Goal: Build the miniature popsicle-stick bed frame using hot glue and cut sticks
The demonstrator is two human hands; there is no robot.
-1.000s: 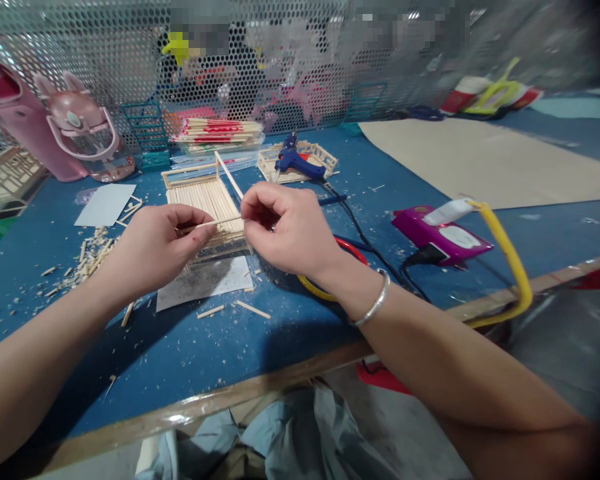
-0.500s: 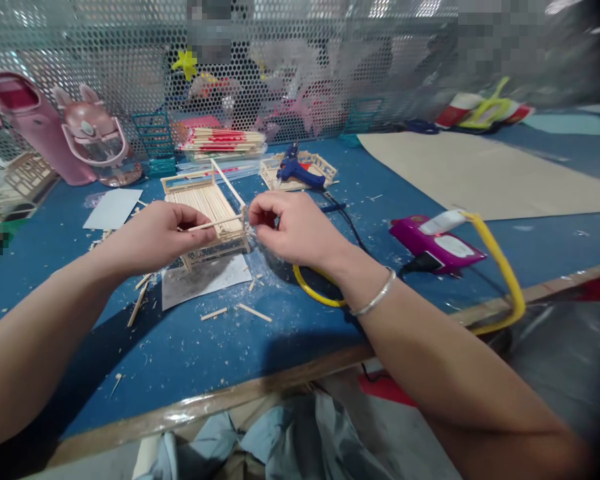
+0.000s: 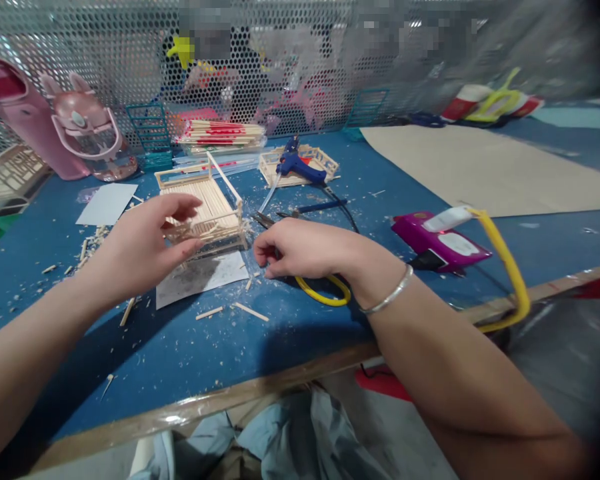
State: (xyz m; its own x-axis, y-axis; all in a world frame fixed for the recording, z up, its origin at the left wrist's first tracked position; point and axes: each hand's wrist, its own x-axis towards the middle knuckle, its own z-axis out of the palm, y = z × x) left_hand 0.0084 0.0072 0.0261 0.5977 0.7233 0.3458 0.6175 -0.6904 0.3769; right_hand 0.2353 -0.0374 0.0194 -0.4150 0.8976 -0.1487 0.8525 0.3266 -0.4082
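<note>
Stick-built platform model (image 3: 203, 197): stands on the blue surface (image 3: 180, 373), between the two hands, with a floor of parallel sticks and raised rails along its edges.
Left grip (image 3: 145, 233): thumb and fingers spread wide at the model's near left corner; whether a fingertip touches the wood cannot be told.
Right grip (image 3: 305, 248): fingers curled, just right of the model and over the yellow-handled cutters (image 3: 325, 298); it cannot be told whether they close on the tool, which the hand partly covers and which looks like pliers or scissors.
Wrist: a silver bangle (image 3: 391, 295) circles the right one.
Grey-smudged paper (image 3: 200, 281): lies flat at the model's near side.
Loose stick pieces (image 3: 251, 311): near that sheet.
Wood scraps (image 3: 91, 252): scattered left of the model.
Blue glue gun (image 3: 303, 167): rests on a smaller stick-built tray (image 3: 330, 157) behind the right hand.
Purple power socket (image 3: 443, 243): farther right, with a yellow cable (image 3: 515, 267).
</note>
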